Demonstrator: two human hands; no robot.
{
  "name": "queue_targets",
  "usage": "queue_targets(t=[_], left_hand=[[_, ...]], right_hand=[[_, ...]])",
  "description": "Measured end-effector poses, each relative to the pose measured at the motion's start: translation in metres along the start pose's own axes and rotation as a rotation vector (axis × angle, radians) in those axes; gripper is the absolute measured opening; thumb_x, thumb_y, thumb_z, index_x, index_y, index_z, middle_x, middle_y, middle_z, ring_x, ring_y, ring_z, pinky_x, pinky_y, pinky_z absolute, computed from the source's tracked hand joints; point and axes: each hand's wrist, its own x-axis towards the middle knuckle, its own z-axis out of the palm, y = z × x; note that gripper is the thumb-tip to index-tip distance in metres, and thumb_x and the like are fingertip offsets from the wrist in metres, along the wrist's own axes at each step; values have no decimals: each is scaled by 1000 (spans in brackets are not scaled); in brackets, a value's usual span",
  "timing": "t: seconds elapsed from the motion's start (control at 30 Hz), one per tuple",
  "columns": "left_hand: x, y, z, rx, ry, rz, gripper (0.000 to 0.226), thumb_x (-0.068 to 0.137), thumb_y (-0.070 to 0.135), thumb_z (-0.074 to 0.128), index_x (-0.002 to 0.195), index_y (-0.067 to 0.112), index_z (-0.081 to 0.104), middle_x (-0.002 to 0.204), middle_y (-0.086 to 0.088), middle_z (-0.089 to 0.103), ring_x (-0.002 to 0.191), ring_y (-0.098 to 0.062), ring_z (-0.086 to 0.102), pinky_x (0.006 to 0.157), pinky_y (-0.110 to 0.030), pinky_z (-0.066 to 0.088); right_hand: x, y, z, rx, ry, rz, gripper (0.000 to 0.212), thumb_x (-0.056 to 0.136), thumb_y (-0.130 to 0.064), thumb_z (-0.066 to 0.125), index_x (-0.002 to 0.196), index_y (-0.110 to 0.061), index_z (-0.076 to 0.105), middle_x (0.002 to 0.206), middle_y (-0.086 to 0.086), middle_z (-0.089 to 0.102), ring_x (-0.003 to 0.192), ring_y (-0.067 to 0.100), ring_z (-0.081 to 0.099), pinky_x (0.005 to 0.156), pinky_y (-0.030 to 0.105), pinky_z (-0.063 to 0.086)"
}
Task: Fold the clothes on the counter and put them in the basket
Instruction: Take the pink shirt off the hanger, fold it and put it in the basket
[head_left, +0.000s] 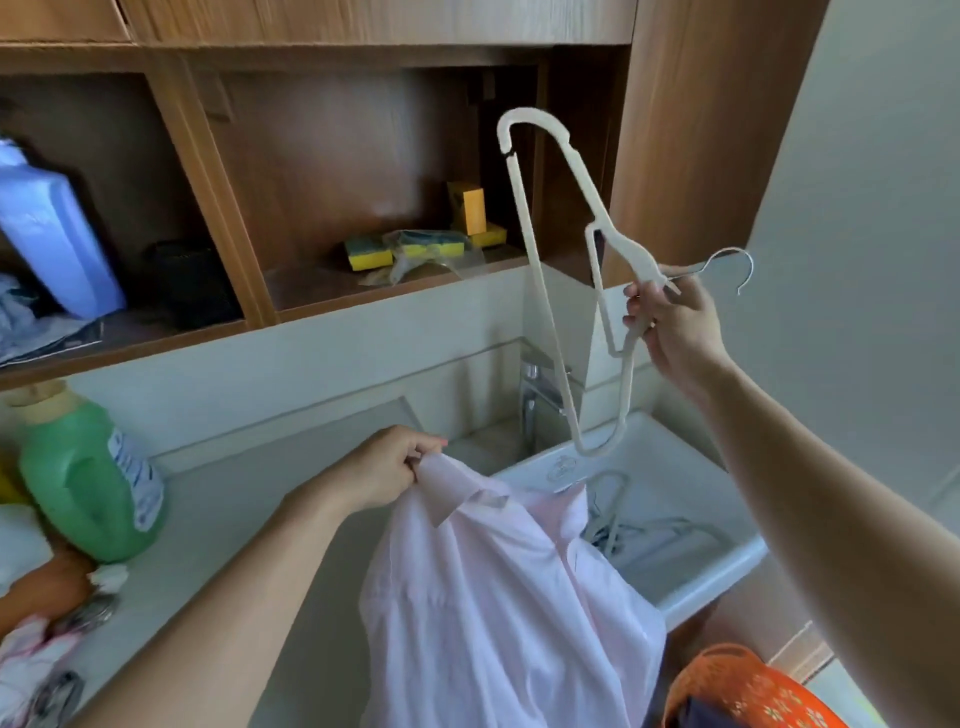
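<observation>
While the left hand (387, 465) is gripping the collar of the pink shirt (498, 597) with its fingers curled round the cloth, the right hand (670, 322) is holding a white hanger (631, 258) raised above the sink (727, 566).

1. The left hand is holding the shirt up over the desk (234, 499), just beside the left rim of the sink. The body of the shirt is hanging down from the collar, past the front edge of the desk.
2. The right hand is closing round the neck of the hanger, just below its metal hook. The hanger is standing on end, with one shoulder pointing up toward the shelf and the other pointing down toward the sink. It is carrying no garment.
3. The sink is occupying the right end of the desk. More hangers (639, 530) are lying inside it, and the tap (535, 395) is standing at its back rim.
4. The orange basket (737, 680) is sitting below the front of the sink, apart from the shirt.
5. A green bottle (88, 483) is standing near the left edge of the desk, and bunched clothes (31, 660) are lying at the front left corner.
6. A blue bottle (52, 228) and yellow sponges (405, 249) are resting in the shelf above.
</observation>
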Motion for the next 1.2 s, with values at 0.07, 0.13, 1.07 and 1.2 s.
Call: queue_targets(t=[0.07,0.13,1.07,1.2], left_hand=[[3,3,1,18,-133,-63,50,68,-17,28,60,19,63,70,13,56,71,-2,51,65,-23,38],[4,6,3,89,-273,-148,62,67,-17,26,52,30,64,53,16,55,55,-1,49,55,-19,41],[-63,18,41,25,71,-249,17,93,22,66,89,32,79,74,27,61,71,7,54,66,-10,35],[-129,7,34,-5,165,-338,45,93,7,55,81,45,76,100,27,70,102,7,60,87,-9,40]], right_hand=[[7,1,-17,-257,3,-30,5,99,-12,57,98,-11,62,85,1,70,70,13,63,70,27,55],[17,11,-35,-571,-18,-100,9,97,-13,61,92,-12,68,87,-1,72,72,14,67,72,28,54],[-88,184,-3,-1219,-1226,384,47,80,-43,78,122,-28,62,117,-2,63,108,19,61,94,30,47],[-126,151,-14,-1399,-1214,328,36,81,-38,70,117,-31,66,110,-5,66,101,17,61,82,30,49]])
